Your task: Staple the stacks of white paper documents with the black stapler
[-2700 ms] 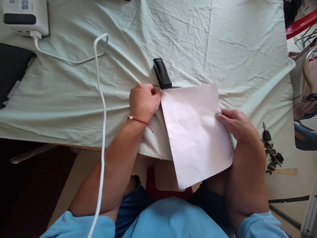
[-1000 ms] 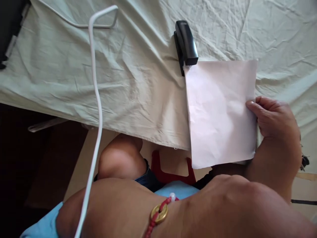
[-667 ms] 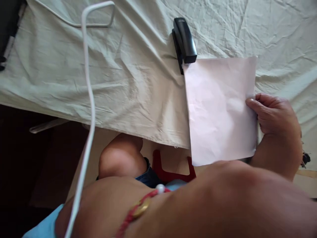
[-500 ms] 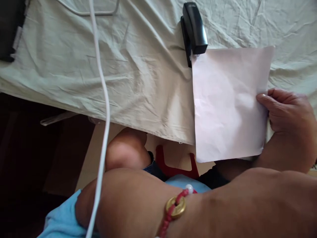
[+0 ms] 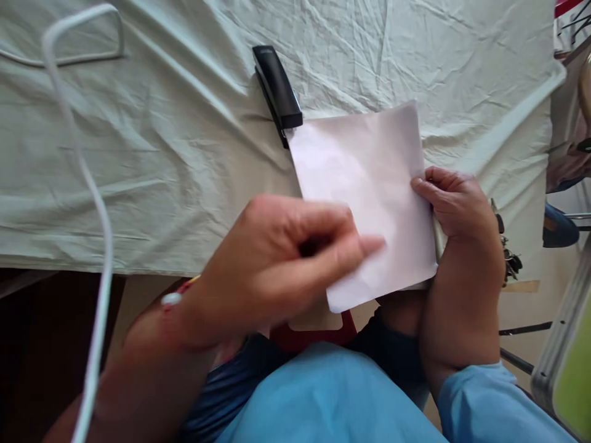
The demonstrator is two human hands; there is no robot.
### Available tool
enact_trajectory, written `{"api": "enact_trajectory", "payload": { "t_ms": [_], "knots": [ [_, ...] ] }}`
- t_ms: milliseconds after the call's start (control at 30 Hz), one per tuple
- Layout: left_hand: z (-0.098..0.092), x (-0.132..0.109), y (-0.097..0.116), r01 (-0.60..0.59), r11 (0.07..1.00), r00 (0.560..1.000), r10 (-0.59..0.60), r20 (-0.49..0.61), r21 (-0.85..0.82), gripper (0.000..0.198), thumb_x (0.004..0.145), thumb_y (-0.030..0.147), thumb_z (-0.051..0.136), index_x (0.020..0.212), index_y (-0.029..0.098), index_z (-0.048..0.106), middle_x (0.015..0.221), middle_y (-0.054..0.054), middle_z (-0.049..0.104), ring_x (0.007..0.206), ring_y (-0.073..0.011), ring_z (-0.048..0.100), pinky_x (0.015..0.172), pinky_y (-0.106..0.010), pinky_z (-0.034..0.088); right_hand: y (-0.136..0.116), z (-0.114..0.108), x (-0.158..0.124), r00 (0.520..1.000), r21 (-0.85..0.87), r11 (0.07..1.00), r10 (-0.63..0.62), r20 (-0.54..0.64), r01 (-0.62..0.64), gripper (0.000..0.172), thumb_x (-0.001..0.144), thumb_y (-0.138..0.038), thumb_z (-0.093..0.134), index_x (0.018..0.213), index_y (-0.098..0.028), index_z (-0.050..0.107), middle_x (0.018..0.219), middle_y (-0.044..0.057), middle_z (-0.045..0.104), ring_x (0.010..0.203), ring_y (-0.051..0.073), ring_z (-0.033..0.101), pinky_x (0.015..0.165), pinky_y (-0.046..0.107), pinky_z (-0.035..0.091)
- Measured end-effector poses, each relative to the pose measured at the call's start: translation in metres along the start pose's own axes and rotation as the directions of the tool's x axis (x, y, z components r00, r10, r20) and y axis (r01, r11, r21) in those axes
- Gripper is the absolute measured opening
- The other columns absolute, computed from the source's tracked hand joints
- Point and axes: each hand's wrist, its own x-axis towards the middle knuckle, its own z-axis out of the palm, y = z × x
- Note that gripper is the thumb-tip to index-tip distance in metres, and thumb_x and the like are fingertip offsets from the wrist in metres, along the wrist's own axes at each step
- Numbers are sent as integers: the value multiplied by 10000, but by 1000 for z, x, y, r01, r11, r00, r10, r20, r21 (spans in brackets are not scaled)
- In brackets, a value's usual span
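A sheet of white paper (image 5: 369,166) lies partly on the cloth and hangs past the table's near edge. Its far left corner sits in the jaws of a black stapler (image 5: 279,89). My right hand (image 5: 455,200) pinches the paper's right edge, thumb on top. My left hand (image 5: 286,252), blurred by movement, is in the air over the near left part of the paper. Its fingers are loosely curled, the thumb stretched apart from them, and nothing shows in its grasp. A red cord bracelet with a white bead (image 5: 172,300) circles the left wrist.
A pale wrinkled cloth (image 5: 194,154) covers the table. A white cable (image 5: 99,197) runs down the left side. Keys (image 5: 510,258) lie beyond my right forearm. Below the near edge is a red stool (image 5: 300,338); a green-topped folding piece (image 5: 572,381) stands at lower right.
My left arm, low across the view before, has swung up so its hand is over the paper. The view has shifted right; my right hand still grips the paper, its corner still in the stapler.
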Motion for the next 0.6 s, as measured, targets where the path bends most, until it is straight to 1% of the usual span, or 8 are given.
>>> {"api": "enact_trajectory", "payload": {
  "t_ms": [33, 67, 167, 233, 333, 433, 500, 600],
  "knots": [
    [-5, 11, -4, -1, 1000, 1000, 1, -6, 7, 367, 1054, 469, 749, 802, 210, 687, 684, 1, 653, 677, -158, 629, 567, -263, 482, 2, -3, 1, 1000, 54, 999, 0, -27, 1, 156, 798, -310, 817, 837, -174, 750, 771, 2, 675, 672, 87, 506, 603, 219, 396],
    [-10, 23, -8, 1, 1000, 1000, -1, -17, 17, 388, 1044, 447, 754, 752, 215, 647, 630, 13, 605, 629, -147, 578, 541, -266, 437, 4, -6, 2, 996, 106, 994, -1, -84, 10, 183, 770, -300, 842, 879, -168, 777, 808, 12, 707, 699, 98, 547, 630, 229, 429],
    [-21, 55, -25, 6, 999, 999, -4, -51, 40, 430, 1028, 347, 710, 650, 220, 550, 562, 32, 513, 552, -121, 437, 522, -286, 345, 8, -12, 9, 966, 183, 980, -30, -257, 79, 224, 734, -248, 831, 930, -146, 793, 862, 27, 737, 743, 100, 582, 700, 243, 467],
    [-22, 67, -35, 15, 999, 999, -13, -47, 45, 426, 1000, 308, 692, 623, 224, 512, 546, 36, 493, 547, -119, 419, 533, -293, 329, 8, -14, 14, 931, 216, 966, -57, -362, 143, 204, 713, -224, 793, 900, -148, 767, 840, 14, 713, 739, 89, 560, 721, 241, 469],
    [-18, 73, -43, 12, 999, 999, -10, -42, 32, 404, 989, 343, 684, 638, 231, 518, 557, 30, 520, 556, -125, 434, 551, -298, 337, 8, -16, 18, 880, 265, 942, -61, -471, 207, 191, 672, -220, 762, 852, -167, 721, 833, 12, 693, 757, 97, 559, 744, 249, 491],
    [-17, 73, -44, 6, 1000, 999, -5, -34, 8, 408, 992, 364, 676, 641, 235, 514, 558, 29, 525, 550, -125, 428, 551, -299, 330, 7, -19, 19, 873, 307, 930, -30, -487, 203, 222, 629, -238, 772, 830, -182, 695, 851, 22, 701, 770, 112, 579, 747, 262, 510],
    [-19, 72, -43, 6, 1000, 1000, -6, -26, 3, 404, 989, 353, 675, 638, 234, 515, 555, 30, 526, 547, -124, 425, 547, -297, 329, 7, -20, 17, 890, 324, 930, -6, -456, 173, 258, 607, -267, 792, 829, -188, 688, 843, 24, 699, 749, 114, 573, 734, 271, 516],
    [-20, 72, -41, 14, 1000, 1000, -14, -14, 18, 413, 978, 315, 678, 614, 230, 502, 539, 36, 510, 537, -119, 411, 545, -301, 320, 7, -20, 14, 932, 311, 946, 26, -361, 94, 273, 606, -302, 811, 826, -196, 689, 804, 28, 698, 737, 132, 580, 719, 291, 524]
  ]
}}
